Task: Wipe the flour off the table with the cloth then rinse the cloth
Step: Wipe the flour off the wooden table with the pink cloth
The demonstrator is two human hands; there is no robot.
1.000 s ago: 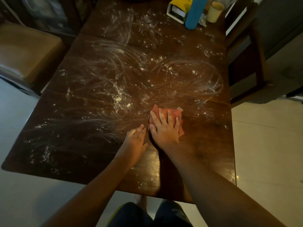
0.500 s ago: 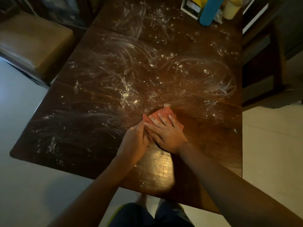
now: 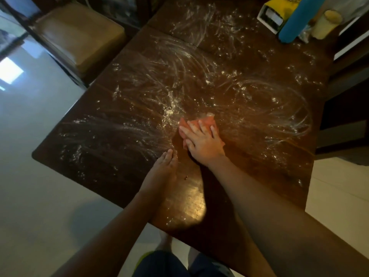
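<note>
My right hand [image 3: 203, 142] presses flat, fingers spread, on the soft, limp cloth [image 3: 201, 123] mid-worktop [image 3: 259, 166], flour [image 3: 169, 111] at its ten o'clock, left hand [image 3: 163, 168] open and empty beside it; I'd bunch it from above.

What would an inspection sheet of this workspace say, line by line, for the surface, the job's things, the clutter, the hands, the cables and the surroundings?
Surface: dark wooden table, with flour streaked and clumped over most of it; a cleaner, shiny patch lies near the front edge.
Job's things: orange cloth flat on the table, at the edge of the floured area.
Clutter: yellow box, blue bottle and pale cup at the far right corner.
Hands: right hand pressed flat on the cloth, fingers spread; left hand flat on the bare table beside it, holding nothing.
Cables: nothing seen.
Surroundings: cushioned chair at the far left, wooden chair on the right, pale floor.
</note>
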